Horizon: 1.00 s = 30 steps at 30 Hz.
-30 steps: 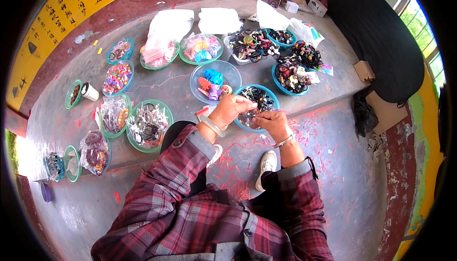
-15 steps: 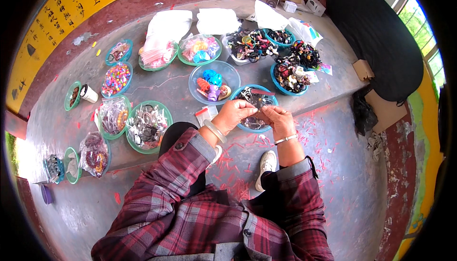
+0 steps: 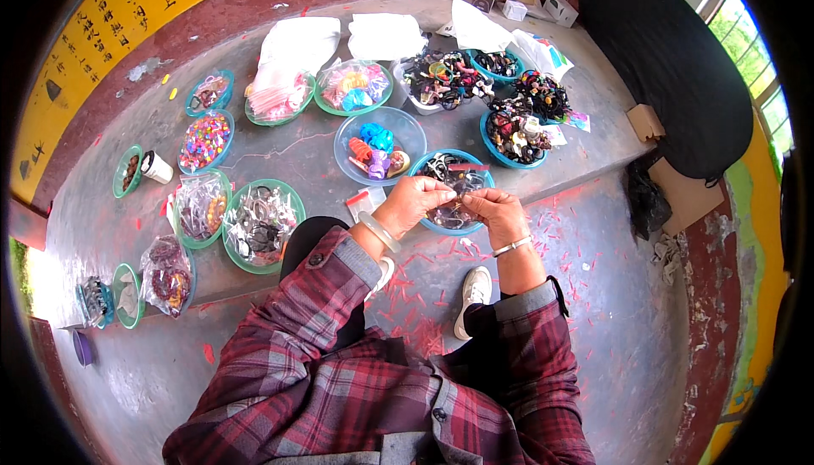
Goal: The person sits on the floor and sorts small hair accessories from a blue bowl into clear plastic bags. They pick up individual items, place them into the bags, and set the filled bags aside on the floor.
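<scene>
My left hand [image 3: 410, 205] and my right hand [image 3: 502, 214] meet fingertip to fingertip, each closed in a pinch. Whatever lies between the fingers is too small to make out. Just beneath them stands a blue basket [image 3: 450, 231] of dark and clear small pieces, partly covered by my hands. A red strip [image 3: 466, 167] lies across its far side. Beside my left wrist is a small clear packet [image 3: 365, 201] with a red edge. Beyond it, a clear bluish bowl [image 3: 346, 162] holds blue, red and purple bundles.
Several baskets stand around the raised grey platform [image 3: 292, 155]: a green one [image 3: 301, 205] with bagged bands, a blue one [image 3: 229, 150] with coloured beads, others with dark hair ties [image 3: 514, 134]. Red scraps [image 3: 415, 295] litter the floor near my white shoe [image 3: 477, 287]. A large black padded object [image 3: 670, 66] leans at right.
My right hand's fingertips have shifted slightly left, toward those of my left hand. Both hands stay pinched over the same basket, and the baskets around them remain in place.
</scene>
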### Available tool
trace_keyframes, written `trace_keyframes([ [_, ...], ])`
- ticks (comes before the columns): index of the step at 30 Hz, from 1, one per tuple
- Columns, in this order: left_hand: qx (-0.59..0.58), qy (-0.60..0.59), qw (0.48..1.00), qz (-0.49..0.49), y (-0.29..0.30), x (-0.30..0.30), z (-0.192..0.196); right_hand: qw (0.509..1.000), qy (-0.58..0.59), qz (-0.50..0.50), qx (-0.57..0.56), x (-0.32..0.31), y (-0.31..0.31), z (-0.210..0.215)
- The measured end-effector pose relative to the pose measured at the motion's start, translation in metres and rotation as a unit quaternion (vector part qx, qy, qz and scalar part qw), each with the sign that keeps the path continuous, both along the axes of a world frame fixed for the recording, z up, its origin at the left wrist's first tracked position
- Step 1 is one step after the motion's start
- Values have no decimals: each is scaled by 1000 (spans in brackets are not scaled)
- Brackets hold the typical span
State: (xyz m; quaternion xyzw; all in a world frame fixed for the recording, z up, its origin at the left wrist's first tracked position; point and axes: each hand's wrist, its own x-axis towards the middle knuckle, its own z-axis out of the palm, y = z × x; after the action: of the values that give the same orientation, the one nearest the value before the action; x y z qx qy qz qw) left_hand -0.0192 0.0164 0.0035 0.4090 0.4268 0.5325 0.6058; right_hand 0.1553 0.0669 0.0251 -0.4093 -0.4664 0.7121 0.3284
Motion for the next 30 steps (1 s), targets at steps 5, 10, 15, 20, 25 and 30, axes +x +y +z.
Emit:
trace_keyframes([
  [5,15,-3,1000,-8,0,0,-1,1000,8,-10,9,-1,1,-3],
  [10,26,-28,999,5,-4,6,14,1000,5,-18,16,-1,2,-4],
  [15,20,-17,1000,17,-2,4,5,1000,4,6,20,-3,3,-11],
  [20,7,-11,999,35,-3,4,5,999,10,13,31,-5,3,-12],
  [25,0,2,998,67,-2,5,6,998,-1,-18,67,-7,-2,1],
  [30,47,118,987,96,1,7,-5,932,-81,-131,327,-11,-8,17],
])
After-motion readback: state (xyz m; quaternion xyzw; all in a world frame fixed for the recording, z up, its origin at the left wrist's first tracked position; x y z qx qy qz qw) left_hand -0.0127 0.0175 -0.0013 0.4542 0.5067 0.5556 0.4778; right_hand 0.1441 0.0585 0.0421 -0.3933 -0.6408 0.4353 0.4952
